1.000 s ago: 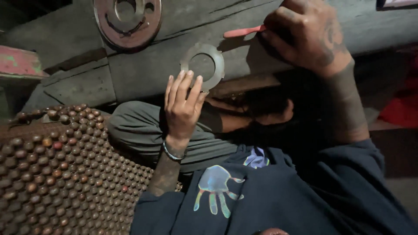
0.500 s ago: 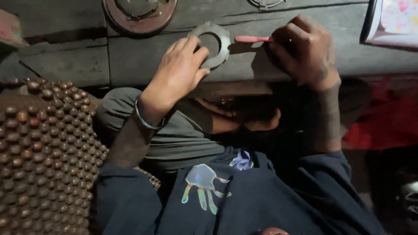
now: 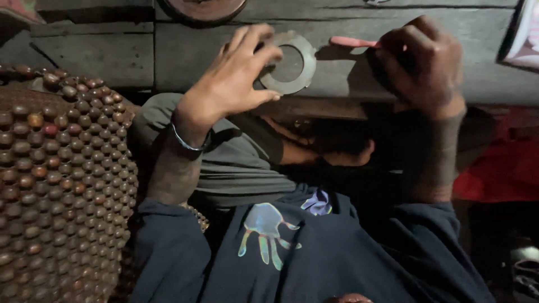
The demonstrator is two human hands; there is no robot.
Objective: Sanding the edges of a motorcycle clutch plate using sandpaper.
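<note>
Head view. The left hand (image 3: 236,76), wrist bent back and fingers spread, pinches a flat grey metal ring (image 3: 289,63) by its left edge and holds it raised before a grey plank wall (image 3: 112,50). The right hand (image 3: 421,62) is clenched around a pink-handled tool (image 3: 353,42) whose tip points toward the ring. Compared with half a second ago, both hands sit slightly lower and the ring has tilted little. A beaded seat mat (image 3: 56,185) lies at left.

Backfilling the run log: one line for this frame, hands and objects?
left hand: holds flat grey metal ring | right hand: grips pink-handled tool beside ring | left: brown beaded mat
</note>
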